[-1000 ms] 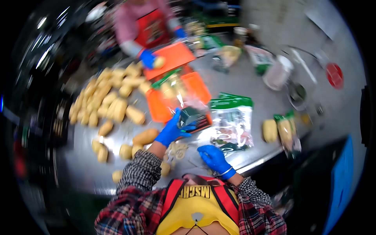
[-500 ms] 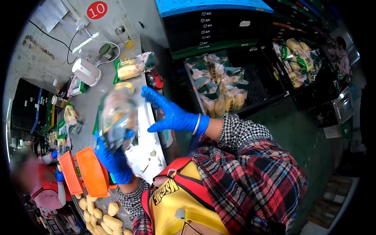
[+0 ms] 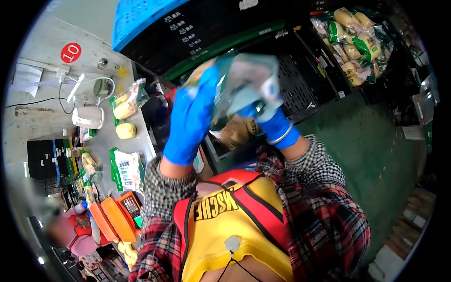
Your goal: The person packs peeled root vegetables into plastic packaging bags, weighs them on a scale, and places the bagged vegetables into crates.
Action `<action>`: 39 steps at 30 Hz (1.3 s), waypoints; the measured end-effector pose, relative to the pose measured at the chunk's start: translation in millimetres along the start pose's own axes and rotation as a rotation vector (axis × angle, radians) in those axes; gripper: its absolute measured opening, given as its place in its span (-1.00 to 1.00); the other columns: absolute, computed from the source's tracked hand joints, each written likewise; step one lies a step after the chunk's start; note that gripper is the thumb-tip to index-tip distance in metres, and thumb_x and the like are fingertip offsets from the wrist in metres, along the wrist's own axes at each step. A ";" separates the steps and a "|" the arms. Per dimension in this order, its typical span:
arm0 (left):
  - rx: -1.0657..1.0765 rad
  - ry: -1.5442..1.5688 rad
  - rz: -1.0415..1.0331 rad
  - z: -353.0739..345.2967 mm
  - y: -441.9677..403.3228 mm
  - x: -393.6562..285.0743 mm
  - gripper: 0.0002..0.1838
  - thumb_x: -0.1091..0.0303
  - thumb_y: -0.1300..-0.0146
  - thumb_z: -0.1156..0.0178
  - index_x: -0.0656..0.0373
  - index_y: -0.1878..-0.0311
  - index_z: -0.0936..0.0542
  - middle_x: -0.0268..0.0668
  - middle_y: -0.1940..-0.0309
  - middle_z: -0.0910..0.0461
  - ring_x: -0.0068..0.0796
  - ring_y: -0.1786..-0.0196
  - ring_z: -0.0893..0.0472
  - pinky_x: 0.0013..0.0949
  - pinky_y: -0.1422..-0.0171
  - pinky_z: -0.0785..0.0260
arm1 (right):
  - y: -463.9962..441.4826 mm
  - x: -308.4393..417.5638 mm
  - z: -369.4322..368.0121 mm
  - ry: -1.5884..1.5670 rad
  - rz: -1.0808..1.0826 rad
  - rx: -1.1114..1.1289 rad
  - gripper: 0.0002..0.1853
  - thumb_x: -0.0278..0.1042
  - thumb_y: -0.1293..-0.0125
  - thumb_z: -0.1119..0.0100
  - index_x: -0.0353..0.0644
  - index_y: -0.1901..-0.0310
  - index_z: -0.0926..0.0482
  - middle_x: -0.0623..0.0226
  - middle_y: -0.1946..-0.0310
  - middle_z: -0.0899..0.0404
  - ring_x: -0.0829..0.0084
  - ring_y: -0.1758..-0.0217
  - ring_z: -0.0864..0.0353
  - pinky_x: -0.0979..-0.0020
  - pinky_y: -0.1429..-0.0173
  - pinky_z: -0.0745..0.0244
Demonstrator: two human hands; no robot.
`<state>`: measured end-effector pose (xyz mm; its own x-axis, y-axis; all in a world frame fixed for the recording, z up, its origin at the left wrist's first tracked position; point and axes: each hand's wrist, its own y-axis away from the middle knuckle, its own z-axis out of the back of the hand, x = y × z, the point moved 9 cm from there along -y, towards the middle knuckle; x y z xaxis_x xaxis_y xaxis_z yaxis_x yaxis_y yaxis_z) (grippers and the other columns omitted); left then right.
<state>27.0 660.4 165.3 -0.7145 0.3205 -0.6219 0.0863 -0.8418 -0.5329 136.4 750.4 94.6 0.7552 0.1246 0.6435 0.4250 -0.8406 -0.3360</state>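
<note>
Above a black crate (image 3: pixel 286 89), both my hands are on a clear plastic bag of pale root vegetables (image 3: pixel 249 77), which has green edging and is smeared by motion. My left hand (image 3: pixel 192 113) is upright with its fingers closed on the bag's left side. Lower right of the bag, my right hand (image 3: pixel 277 127) grips it, its fingertips partly hidden behind the plastic. Below the held bag, more packed bags (image 3: pixel 235 131) lie in the crate, mostly covered by my hands.
A metal table (image 3: pixel 134 145) stands on the left, bearing a filled bag (image 3: pixel 124 105), a loose pale root vegetable (image 3: pixel 126 131), a flat printed bag (image 3: pixel 128 169), a white kettle (image 3: pixel 88 117) and orange trays (image 3: pixel 115 218). A second crate of bags (image 3: pixel 359 44) is upper right. A co-worker (image 3: pixel 77 230) is lower left.
The bag has moved from over the table rightward to above the crate. My right hand, open and empty before, now grips it too. The view has turned to the right.
</note>
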 end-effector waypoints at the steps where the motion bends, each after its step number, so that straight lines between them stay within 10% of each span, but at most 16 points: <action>1: 0.151 0.239 0.090 -21.1 -21.5 -3.6 -0.63 0.39 -0.38 0.11 0.28 -0.17 -0.49 -0.19 0.06 -0.59 -0.41 0.15 -0.58 -0.46 0.08 -0.39 | -14.9 14.8 26.5 0.097 0.063 -0.048 -0.66 -0.30 -0.40 -0.08 -0.30 -0.11 -0.44 0.30 0.08 -0.52 0.53 0.08 -0.52 0.44 -0.03 -0.49; 5: 0.292 0.607 0.346 -70.0 -47.3 6.8 -0.25 -0.14 -0.50 0.34 0.42 0.10 -0.60 -0.07 0.17 -0.67 -0.29 0.03 -0.63 -0.30 -0.22 -0.36 | -62.8 43.6 161.8 0.591 0.128 -0.385 -0.75 -0.40 -0.36 -0.17 -0.32 -0.01 -0.57 0.36 0.14 -0.61 0.60 0.07 -0.52 0.48 -0.05 -0.44; 9: 0.072 0.524 0.780 -56.7 35.7 107.4 -0.49 0.04 -0.48 0.08 0.39 -0.02 -0.57 -0.15 0.18 -0.68 -0.38 0.13 -0.66 -0.39 -0.01 -0.46 | -102.8 33.3 263.0 1.151 0.073 -0.339 -0.70 -0.40 -0.31 -0.21 -0.35 -0.02 -0.56 0.31 0.19 -0.66 0.54 0.17 -0.57 0.45 0.01 -0.47; 13: -0.429 0.613 1.186 8.7 189.2 190.0 -0.56 0.04 -0.42 -0.04 0.30 0.02 -0.59 -0.17 0.17 -0.67 -0.45 0.20 -0.65 -0.43 0.13 -0.45 | -134.6 -52.6 332.1 0.840 -0.194 -0.273 -0.68 -0.37 -0.30 -0.22 -0.34 -0.04 -0.58 0.33 0.17 -0.66 0.56 0.17 -0.55 0.46 0.02 -0.46; 21: -0.910 0.475 1.406 50.2 327.7 131.0 -0.60 0.03 -0.40 -0.05 0.22 0.08 -0.60 -0.20 0.23 -0.68 -0.46 0.27 -0.64 -0.43 0.21 -0.44 | -170.5 -208.1 378.0 1.216 -0.530 -0.019 -0.58 -0.06 -0.28 -0.13 -0.26 0.03 -0.61 0.01 0.13 -0.65 0.14 0.08 -0.60 0.22 -0.06 -0.43; 23: -0.940 0.491 1.384 46.6 319.5 117.7 -0.71 0.19 -0.40 -0.03 0.22 0.14 -0.60 -0.29 0.30 -0.66 -0.55 0.33 -0.59 -0.46 0.21 -0.43 | -187.9 -248.8 429.1 1.578 -0.117 0.428 -0.67 -0.25 -0.38 0.00 -0.22 -0.06 -0.56 -0.02 0.12 -0.62 0.12 0.08 -0.60 0.19 -0.09 -0.48; 26: -0.998 0.590 1.257 38.4 355.5 122.7 -0.73 0.28 -0.39 -0.06 0.29 0.18 -0.64 -0.23 0.31 -0.68 -0.54 0.29 -0.61 -0.45 0.17 -0.47 | -213.1 -313.7 457.1 2.197 -0.259 1.153 -0.70 -0.30 -0.29 -0.13 -0.25 0.00 -0.56 -0.04 0.16 -0.65 0.14 0.27 -0.67 0.23 0.20 -0.59; 29: -0.980 0.424 1.012 59.8 360.8 87.6 -0.61 0.08 -0.38 -0.11 0.28 0.14 -0.64 -0.27 0.28 -0.69 -0.52 0.22 -0.62 -0.44 0.07 -0.46 | -233.5 -274.2 422.7 2.250 -0.225 0.882 -0.69 -0.34 -0.29 -0.13 -0.30 -0.01 -0.53 -0.03 0.14 -0.64 0.15 0.23 -0.66 0.23 0.14 -0.58; 34: -1.118 0.117 1.274 109.0 437.5 46.2 -0.68 0.20 -0.38 -0.11 0.30 0.24 -0.66 -0.27 0.34 -0.67 -0.53 0.26 -0.62 -0.38 0.08 -0.49 | -217.8 -186.6 283.7 1.994 0.040 0.427 -0.66 -0.40 -0.29 -0.13 -0.38 -0.05 -0.49 -0.03 0.10 -0.63 0.16 0.16 -0.65 0.22 0.06 -0.56; 39: -1.626 0.138 1.167 135.0 551.8 4.1 -0.58 0.07 -0.41 -0.08 0.32 0.25 -0.62 -0.23 0.42 -0.66 -0.54 0.36 -0.62 -0.42 0.15 -0.50 | -153.1 -176.4 72.6 1.396 0.232 0.609 -0.63 -0.46 -0.28 -0.14 -0.47 -0.08 -0.44 -0.03 0.06 -0.62 0.17 0.10 -0.64 0.22 -0.03 -0.54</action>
<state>-22.0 138.6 -53.8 0.1816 0.1050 -0.9778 0.8683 0.4497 0.2095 -25.6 895.4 -17.4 -0.0742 -0.8426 0.5333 0.7630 -0.3924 -0.5137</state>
